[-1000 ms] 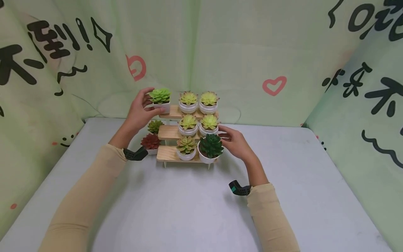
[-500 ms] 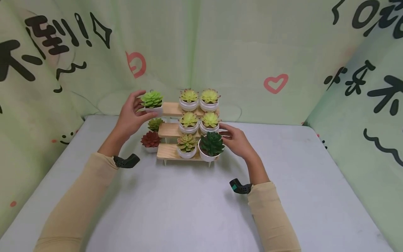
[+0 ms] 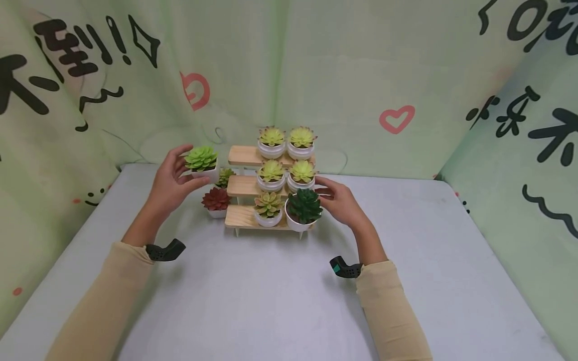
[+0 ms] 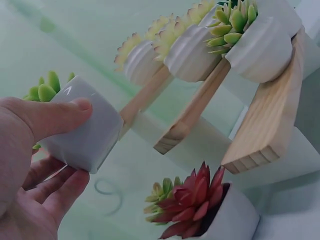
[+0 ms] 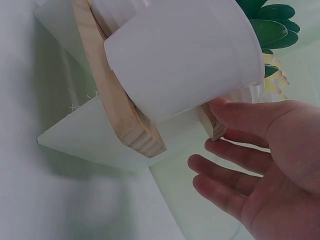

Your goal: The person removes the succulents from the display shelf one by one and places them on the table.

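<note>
My left hand holds a bright green potted succulent, its square white pot between thumb and fingers, off the left side of a three-tier wooden plant stand. In the left wrist view the thumb lies across the white pot. With thumb and index finger, my right hand pinches the right end of the stand's middle shelf. Just in front of that hand, a dark green succulent in a round white pot stands on the lowest shelf.
Yellow-green succulents in white pots stand on all three tiers. A red succulent and a small green one sit on the white table left of the stand. A pale green curtain hangs behind.
My left hand has carried the bright green succulent from the left end of the top shelf, leftward and down. My right hand has stayed at the stand's right side.
</note>
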Demonstrator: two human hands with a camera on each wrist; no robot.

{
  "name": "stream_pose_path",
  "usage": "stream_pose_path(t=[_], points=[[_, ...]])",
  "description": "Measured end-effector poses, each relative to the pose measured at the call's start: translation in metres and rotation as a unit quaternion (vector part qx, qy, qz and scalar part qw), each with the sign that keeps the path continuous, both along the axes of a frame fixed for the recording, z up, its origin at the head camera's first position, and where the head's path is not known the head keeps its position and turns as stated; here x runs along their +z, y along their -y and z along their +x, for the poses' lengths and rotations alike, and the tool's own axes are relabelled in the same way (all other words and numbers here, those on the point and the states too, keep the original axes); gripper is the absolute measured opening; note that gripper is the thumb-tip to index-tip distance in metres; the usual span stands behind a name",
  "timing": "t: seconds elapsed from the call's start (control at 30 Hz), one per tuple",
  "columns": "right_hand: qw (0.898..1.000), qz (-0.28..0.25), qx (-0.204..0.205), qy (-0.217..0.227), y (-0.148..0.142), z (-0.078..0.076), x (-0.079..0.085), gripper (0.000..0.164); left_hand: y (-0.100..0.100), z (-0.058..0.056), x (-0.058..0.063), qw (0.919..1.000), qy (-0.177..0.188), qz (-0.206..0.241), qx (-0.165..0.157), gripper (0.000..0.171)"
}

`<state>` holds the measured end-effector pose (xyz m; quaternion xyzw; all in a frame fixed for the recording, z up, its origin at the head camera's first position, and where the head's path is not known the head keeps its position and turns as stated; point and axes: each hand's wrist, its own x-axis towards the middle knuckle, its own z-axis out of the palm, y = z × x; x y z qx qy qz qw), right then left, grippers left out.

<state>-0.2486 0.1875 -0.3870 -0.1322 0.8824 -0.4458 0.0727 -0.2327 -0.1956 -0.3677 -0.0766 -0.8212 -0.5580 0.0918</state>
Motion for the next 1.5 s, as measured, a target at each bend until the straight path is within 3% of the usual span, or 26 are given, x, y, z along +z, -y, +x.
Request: stream_pose_path(t=[0.43, 0.67, 0.87, 1.03, 1.27, 1.5], points=[[1.0, -0.001, 0.0, 0.003, 0.0, 0.001, 0.0, 0.056, 0.016, 0.026, -0.018, 0.9993, 0.02, -0.022, 0.021, 0.082], [1.0, -0.001, -0.008, 0.008, 0.0, 0.0, 0.0, 0.056, 0.02, 0.027, -0.022, 0.9999, -0.001, -0.008, 0.007, 0.078], [1.0, 0.0, -0.002, 0.006, 0.001, 0.0, 0.0, 0.055, 0.026, 0.026, -0.026, 0.9995, -0.001, -0.024, -0.022, 0.078], [1.0, -0.002, 0.001, 0.001, 0.0, 0.001, 0.0, 0.055, 0.033, 0.028, -0.026, 0.9964, 0.034, -0.053, -0.057, 0.079], [1.0, -0.003, 0.0, 0.006, 0.001, 0.001, 0.0, 0.055, 0.043, 0.027, -0.026, 0.983, 0.076, -0.104, -0.13, 0.071], [1.0, -0.001, -0.003, 0.005, 0.002, 0.002, 0.001, 0.056, 0.045, 0.026, -0.031, 0.9705, 0.11, -0.131, -0.17, 0.064]])
